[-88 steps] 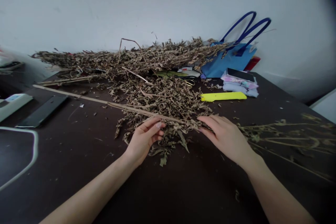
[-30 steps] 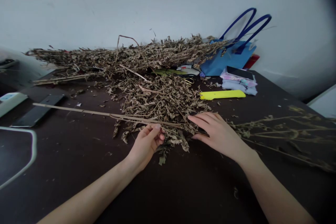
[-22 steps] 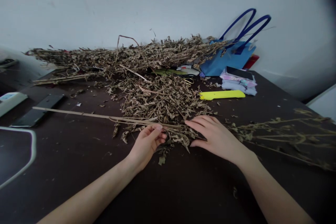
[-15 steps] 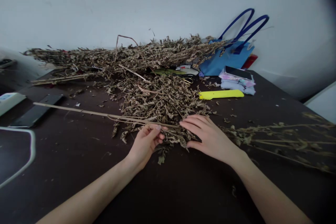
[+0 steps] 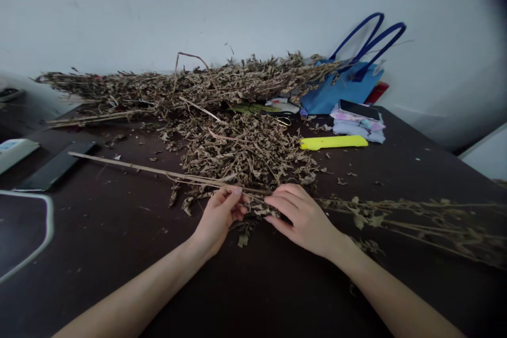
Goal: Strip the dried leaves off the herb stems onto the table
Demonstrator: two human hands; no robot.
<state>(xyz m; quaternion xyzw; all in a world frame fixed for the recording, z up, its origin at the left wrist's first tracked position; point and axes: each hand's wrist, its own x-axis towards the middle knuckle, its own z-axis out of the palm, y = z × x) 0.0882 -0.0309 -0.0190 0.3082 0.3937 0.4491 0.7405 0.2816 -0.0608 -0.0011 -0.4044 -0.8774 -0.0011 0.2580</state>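
Now the right hand has slid along the stem toward the left hand.

Near strip of table: open, a hand passes freely. Far side blocked by loose leaf pile, stalk bundle behind it. Bare stem crosses left passage; leafy branches cross right.

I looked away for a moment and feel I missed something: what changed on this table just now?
The right hand slid left along the dried stem, closing up to the left hand; the stem's bare end shifted right. The left hand kept pinching the stem. Leaf pile and blue bag stayed put.
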